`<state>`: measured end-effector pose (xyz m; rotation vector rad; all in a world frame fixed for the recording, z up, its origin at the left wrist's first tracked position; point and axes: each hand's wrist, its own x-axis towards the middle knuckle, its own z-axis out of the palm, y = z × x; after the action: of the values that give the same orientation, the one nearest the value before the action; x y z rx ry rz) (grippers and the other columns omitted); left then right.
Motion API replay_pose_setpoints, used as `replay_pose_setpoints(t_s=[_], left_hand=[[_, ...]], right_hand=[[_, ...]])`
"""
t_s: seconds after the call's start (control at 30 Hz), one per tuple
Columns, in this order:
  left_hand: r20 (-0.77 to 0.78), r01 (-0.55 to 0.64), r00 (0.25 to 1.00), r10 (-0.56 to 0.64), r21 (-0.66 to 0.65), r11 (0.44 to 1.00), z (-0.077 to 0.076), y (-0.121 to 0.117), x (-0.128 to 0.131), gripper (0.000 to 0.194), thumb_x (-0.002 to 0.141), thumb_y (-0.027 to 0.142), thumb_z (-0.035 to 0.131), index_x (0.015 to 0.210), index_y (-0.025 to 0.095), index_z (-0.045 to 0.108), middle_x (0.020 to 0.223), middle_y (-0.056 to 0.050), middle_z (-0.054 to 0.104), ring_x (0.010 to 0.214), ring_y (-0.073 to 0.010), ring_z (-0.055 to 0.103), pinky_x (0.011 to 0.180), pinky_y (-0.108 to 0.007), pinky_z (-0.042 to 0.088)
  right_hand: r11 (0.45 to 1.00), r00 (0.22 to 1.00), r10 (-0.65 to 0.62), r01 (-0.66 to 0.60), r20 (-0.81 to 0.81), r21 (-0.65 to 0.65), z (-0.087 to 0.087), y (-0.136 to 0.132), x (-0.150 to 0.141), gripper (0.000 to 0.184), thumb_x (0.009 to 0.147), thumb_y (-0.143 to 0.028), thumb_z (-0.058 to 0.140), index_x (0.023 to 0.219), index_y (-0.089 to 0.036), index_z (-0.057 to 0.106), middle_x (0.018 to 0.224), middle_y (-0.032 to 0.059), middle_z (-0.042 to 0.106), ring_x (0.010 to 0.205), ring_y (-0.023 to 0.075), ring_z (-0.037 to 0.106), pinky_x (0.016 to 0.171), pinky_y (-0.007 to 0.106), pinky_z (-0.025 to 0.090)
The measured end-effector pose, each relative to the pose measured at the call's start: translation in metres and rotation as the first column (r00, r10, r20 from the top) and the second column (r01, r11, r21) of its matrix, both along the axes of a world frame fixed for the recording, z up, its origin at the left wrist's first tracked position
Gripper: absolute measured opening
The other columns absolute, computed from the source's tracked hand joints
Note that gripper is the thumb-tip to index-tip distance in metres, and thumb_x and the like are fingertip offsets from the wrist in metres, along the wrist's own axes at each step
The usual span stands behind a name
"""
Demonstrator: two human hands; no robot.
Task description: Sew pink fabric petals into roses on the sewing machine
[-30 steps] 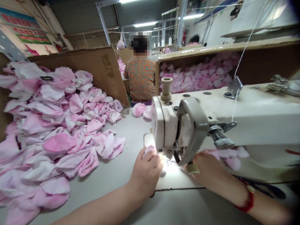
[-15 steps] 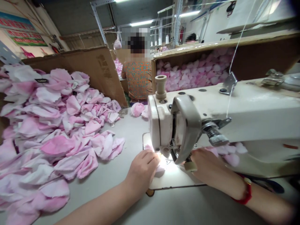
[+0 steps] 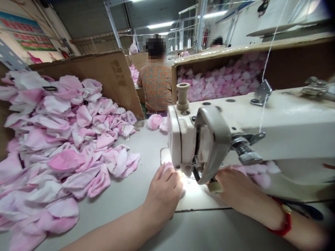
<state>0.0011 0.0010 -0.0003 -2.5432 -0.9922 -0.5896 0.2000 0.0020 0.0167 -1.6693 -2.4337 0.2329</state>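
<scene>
Pale pink along its upper edge, bleached almost white where the lamp catches it, the small cloth piece (image 3: 166, 168) sits right beside the head of the sewing machine (image 3: 288, 122), over the brightly lit plate (image 3: 201, 203). It's soft, a touch rumpled, poking up past the fingers of the left hand (image 3: 164, 193), and here's a greyish sliver peeking out lower down by the fingertips. That left grip is drawn closed over it, fingers bent and bunched. Same pink-and-white shading in the big heap (image 3: 65, 160) across the tabletop (image 3: 125, 191)!

Now the tricky viewing: most of the cloth piece is covered by that hand, the thumb is out of sight, and glare swallows the fingertips. The right hand (image 3: 232, 184), red band (image 3: 285, 223) at its wrist, reaches beneath the machine's arm, fingers lost behind the grey guard (image 3: 216, 143); how far open that grip is, or what it holds, I can't tell. A dark object (image 3: 311, 211) by the wrist is blurred and half covered.
</scene>
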Motion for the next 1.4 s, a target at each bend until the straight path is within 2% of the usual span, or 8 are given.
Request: replay_pose_setpoints(t_s=[0.17,0.37,0.6,0.93,1.03,1.17,1.27,1.4], left_hand=[[-0.083,-0.037,0.996,0.042,0.060,0.998,-0.002,-0.004,0.000,0.030,0.079,0.002,0.034,0.094,0.009,0.058,0.081,-0.010,0.060,0.082,-0.0205,0.054,0.084,-0.041,0.040],[-0.044,0.023,0.999,-0.020,0.059,0.998,-0.003,-0.003,-0.004,0.028,0.081,0.005,0.033,0.092,0.011,0.058,0.085,-0.008,0.060,0.083,-0.0191,0.054,0.084,-0.040,0.040],[-0.072,0.016,0.997,-0.011,0.070,0.997,-0.002,-0.005,-0.003,0.028,0.081,0.003,0.031,0.094,0.011,0.055,0.083,-0.008,0.060,0.082,-0.0182,0.054,0.085,-0.039,0.040],[0.003,0.109,0.994,-0.109,-0.090,0.990,-0.006,0.008,-0.010,0.018,0.083,0.008,0.034,0.082,0.012,0.052,0.077,-0.007,0.056,0.079,-0.0177,0.053,0.079,-0.035,0.044],[0.054,0.163,0.986,-0.156,-0.159,0.974,-0.001,0.015,-0.018,0.019,0.082,0.006,0.033,0.080,0.013,0.051,0.075,-0.006,0.056,0.073,-0.0158,0.052,0.070,-0.030,0.046],[0.156,0.219,0.970,-0.187,-0.219,0.951,0.011,0.022,-0.027,0.023,0.074,0.001,0.035,0.077,0.015,0.052,0.078,-0.005,0.057,0.078,-0.0151,0.051,0.068,-0.026,0.045],[0.165,0.210,0.968,-0.187,-0.139,0.968,0.015,0.020,-0.022,0.020,0.078,0.005,0.039,0.075,0.018,0.054,0.075,-0.001,0.059,0.082,-0.0155,0.051,0.078,-0.031,0.040],[0.071,0.167,0.984,-0.163,-0.046,0.985,0.010,0.008,-0.011,0.019,0.083,0.009,0.038,0.083,0.017,0.056,0.079,-0.001,0.060,0.086,-0.0167,0.052,0.091,-0.042,0.031]], right_hand=[[0.999,1.000,0.006,-0.007,0.007,0.042,-0.008,-0.001,-0.001,0.020,0.077,-0.020,0.040,0.061,-0.020,0.052,0.051,-0.0006,0.054,0.049,0.0136,0.051,0.047,0.025,0.025],[0.998,0.998,-0.003,-0.001,0.065,0.066,-0.010,0.001,-0.001,0.026,0.076,-0.020,0.039,0.051,-0.019,0.046,0.051,0.0014,0.055,0.051,0.0157,0.053,0.047,0.026,0.024],[0.999,0.998,0.016,-0.018,0.064,0.038,-0.014,0.003,0.000,0.020,0.075,-0.021,0.041,0.057,-0.020,0.050,0.057,0.0009,0.059,0.055,0.0170,0.056,0.048,0.026,0.025],[0.996,0.996,0.031,-0.038,0.087,0.084,-0.014,0.006,0.002,0.023,0.077,-0.020,0.037,0.059,-0.019,0.051,0.058,0.0030,0.059,0.054,0.0181,0.055,0.048,0.027,0.025],[0.994,0.997,0.058,-0.061,0.042,0.089,-0.010,0.005,0.005,0.024,0.079,-0.021,0.038,0.062,-0.019,0.053,0.057,0.0025,0.058,0.054,0.0161,0.054,0.049,0.026,0.026],[0.982,0.985,0.166,-0.169,0.039,0.085,-0.008,-0.003,0.000,0.021,0.080,-0.021,0.041,0.065,-0.019,0.055,0.061,0.0018,0.059,0.055,0.0150,0.054,0.050,0.026,0.025],[0.971,0.974,0.218,-0.223,0.070,0.083,-0.005,-0.012,-0.011,0.022,0.083,-0.021,0.039,0.067,-0.019,0.055,0.059,0.0005,0.059,0.054,0.0145,0.053,0.049,0.027,0.023],[0.955,0.962,0.266,-0.272,0.061,0.120,0.000,-0.021,-0.025,0.018,0.084,-0.018,0.039,0.071,-0.020,0.051,0.061,-0.0017,0.058,0.054,0.0130,0.052,0.047,0.028,0.021]])
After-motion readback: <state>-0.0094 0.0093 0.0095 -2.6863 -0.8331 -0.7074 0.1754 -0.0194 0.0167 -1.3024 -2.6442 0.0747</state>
